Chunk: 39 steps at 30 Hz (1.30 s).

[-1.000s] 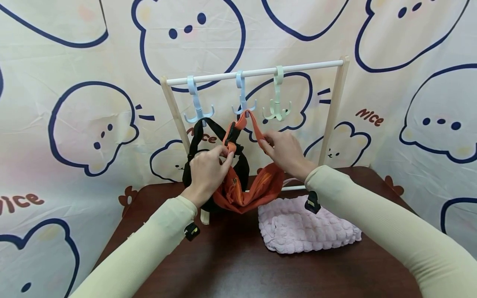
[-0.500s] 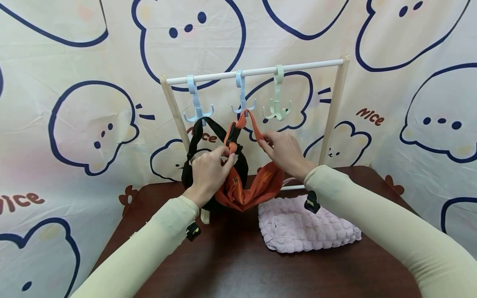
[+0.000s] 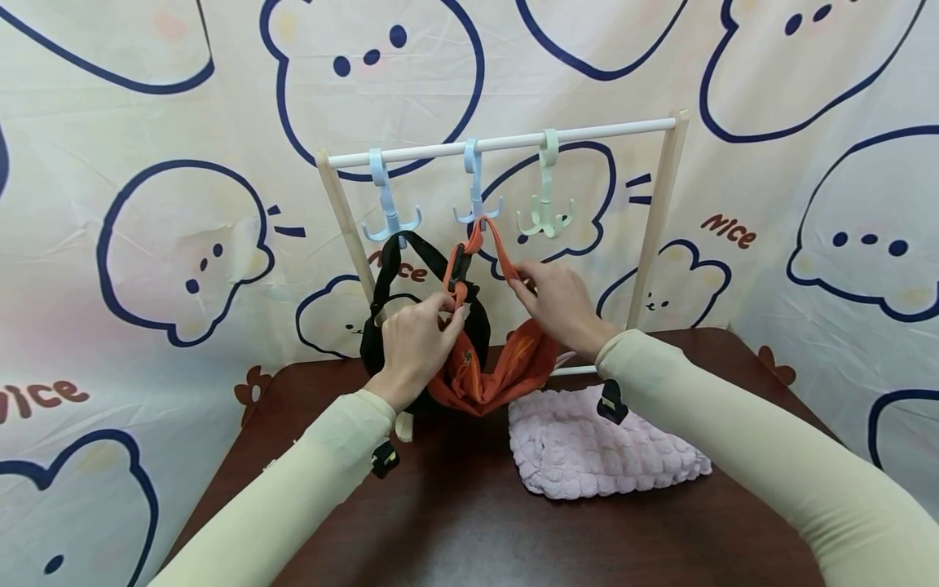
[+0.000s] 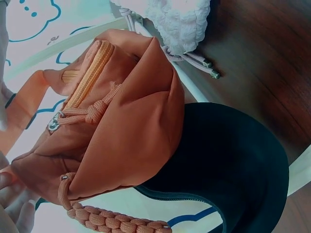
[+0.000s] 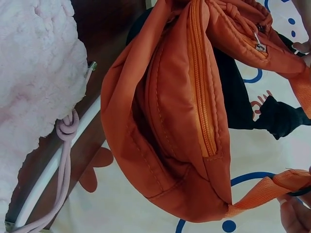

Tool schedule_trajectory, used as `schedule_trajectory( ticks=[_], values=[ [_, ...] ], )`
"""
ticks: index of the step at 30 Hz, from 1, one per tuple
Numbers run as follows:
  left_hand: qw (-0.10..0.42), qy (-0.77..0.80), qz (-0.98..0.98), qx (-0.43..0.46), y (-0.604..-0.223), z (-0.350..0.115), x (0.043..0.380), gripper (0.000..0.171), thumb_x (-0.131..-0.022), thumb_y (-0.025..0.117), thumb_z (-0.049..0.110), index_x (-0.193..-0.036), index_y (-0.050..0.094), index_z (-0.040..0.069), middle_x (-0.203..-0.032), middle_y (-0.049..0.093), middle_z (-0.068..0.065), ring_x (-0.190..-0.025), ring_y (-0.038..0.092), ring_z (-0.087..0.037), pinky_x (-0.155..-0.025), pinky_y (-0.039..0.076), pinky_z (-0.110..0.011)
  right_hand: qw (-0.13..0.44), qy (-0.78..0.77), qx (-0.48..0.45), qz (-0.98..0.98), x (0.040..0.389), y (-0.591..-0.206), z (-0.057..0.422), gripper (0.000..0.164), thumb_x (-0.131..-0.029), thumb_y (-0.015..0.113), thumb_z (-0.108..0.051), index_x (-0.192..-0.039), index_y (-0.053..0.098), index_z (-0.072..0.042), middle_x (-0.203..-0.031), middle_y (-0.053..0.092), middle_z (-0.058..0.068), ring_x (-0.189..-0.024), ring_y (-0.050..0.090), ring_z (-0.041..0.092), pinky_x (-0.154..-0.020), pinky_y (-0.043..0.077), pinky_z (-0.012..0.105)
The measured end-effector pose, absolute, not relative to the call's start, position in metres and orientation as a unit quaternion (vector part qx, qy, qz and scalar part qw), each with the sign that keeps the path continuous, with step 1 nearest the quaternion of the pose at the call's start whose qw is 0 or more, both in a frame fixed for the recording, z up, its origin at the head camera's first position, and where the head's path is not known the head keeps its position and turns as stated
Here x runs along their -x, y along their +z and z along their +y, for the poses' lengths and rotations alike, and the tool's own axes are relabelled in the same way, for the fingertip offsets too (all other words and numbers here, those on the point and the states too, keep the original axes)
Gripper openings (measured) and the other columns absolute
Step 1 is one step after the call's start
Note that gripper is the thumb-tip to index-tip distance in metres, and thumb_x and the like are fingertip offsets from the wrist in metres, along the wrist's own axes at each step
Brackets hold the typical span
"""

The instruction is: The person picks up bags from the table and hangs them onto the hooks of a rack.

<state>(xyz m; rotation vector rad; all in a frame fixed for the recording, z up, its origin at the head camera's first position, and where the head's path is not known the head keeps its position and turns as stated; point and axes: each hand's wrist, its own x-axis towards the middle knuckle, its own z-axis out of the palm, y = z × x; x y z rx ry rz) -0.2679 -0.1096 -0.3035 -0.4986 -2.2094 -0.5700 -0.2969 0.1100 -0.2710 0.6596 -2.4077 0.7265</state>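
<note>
An orange waist bag (image 3: 490,375) hangs below the middle light-blue hook (image 3: 478,208), its strap (image 3: 496,244) looped up at the hook's lower prongs. My left hand (image 3: 416,341) pinches the strap on the left, just under its black buckle (image 3: 459,266). On the other side, my right hand (image 3: 553,297) pinches the strap between thumb and fingers. The bag's body sags folded between and below both hands. In the left wrist view, its zip (image 4: 92,73) and a braided orange cord (image 4: 114,221) show. Fingers of that hand (image 4: 14,204) appear at the left edge.
A black bag (image 3: 372,350) hangs by its strap from the left blue hook (image 3: 392,224), partly behind my left hand. A green hook (image 3: 545,216) hangs right on the white bar (image 3: 609,130). A pink puffy bag (image 3: 597,448) with cords lies on the dark table (image 3: 469,530).
My left hand has shifted slightly right and down with the strap's buckle end. My right hand has barely moved, and the strap's top has drifted a little left at the hook.
</note>
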Motion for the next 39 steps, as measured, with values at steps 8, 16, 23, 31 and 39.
schedule_trajectory(
  ticks=[8,16,23,31,39],
  values=[
    [0.389,-0.224,-0.871,0.198,-0.3078,-0.1066,0.2681,0.014,-0.096,0.067,0.024,-0.091,0.070,0.011,-0.067,0.069,-0.005,-0.053,0.055,-0.018,-0.046,0.036,-0.029,0.273,0.271,-0.246,-0.890,0.2984,-0.2748,0.1108,0.023,-0.101,0.062,-0.018,-0.120,0.070,-0.006,-0.107,0.077,0.014,-0.089,0.074,0.027,-0.073,0.057,0.042],
    [0.386,-0.222,-0.875,0.191,-0.3097,-0.1031,0.2685,0.012,-0.095,0.069,0.023,-0.092,0.071,0.012,-0.073,0.070,-0.004,-0.056,0.058,-0.018,-0.048,0.041,-0.032,0.271,0.271,-0.247,-0.890,0.2990,-0.2778,0.1100,0.026,-0.100,0.062,-0.014,-0.124,0.068,-0.005,-0.109,0.076,0.015,-0.093,0.074,0.029,-0.078,0.059,0.044],
    [0.385,-0.221,-0.876,0.189,-0.3115,-0.1015,0.2693,0.010,-0.094,0.070,0.021,-0.092,0.070,0.011,-0.072,0.068,-0.004,-0.055,0.057,-0.016,-0.046,0.040,-0.030,0.274,0.272,-0.248,-0.889,0.3004,-0.2792,0.1102,0.028,-0.100,0.063,-0.013,-0.126,0.067,-0.004,-0.109,0.076,0.015,-0.094,0.074,0.029,-0.080,0.059,0.044],
    [0.382,-0.219,-0.877,0.190,-0.3121,-0.1013,0.2699,0.010,-0.094,0.070,0.021,-0.093,0.068,0.011,-0.072,0.067,-0.004,-0.055,0.056,-0.016,-0.046,0.039,-0.029,0.268,0.277,-0.244,-0.890,0.3004,-0.2787,0.1109,0.027,-0.101,0.062,-0.014,-0.125,0.067,-0.004,-0.110,0.075,0.015,-0.095,0.074,0.029,-0.081,0.059,0.044],
    [0.377,-0.219,-0.879,0.191,-0.3125,-0.1027,0.2703,0.011,-0.095,0.069,0.023,-0.098,0.069,0.012,-0.075,0.068,-0.004,-0.057,0.058,-0.017,-0.047,0.041,-0.030,0.270,0.280,-0.240,-0.890,0.3004,-0.2791,0.1111,0.026,-0.101,0.062,-0.014,-0.123,0.068,-0.003,-0.109,0.075,0.015,-0.094,0.073,0.029,-0.080,0.059,0.044]
  ],
)
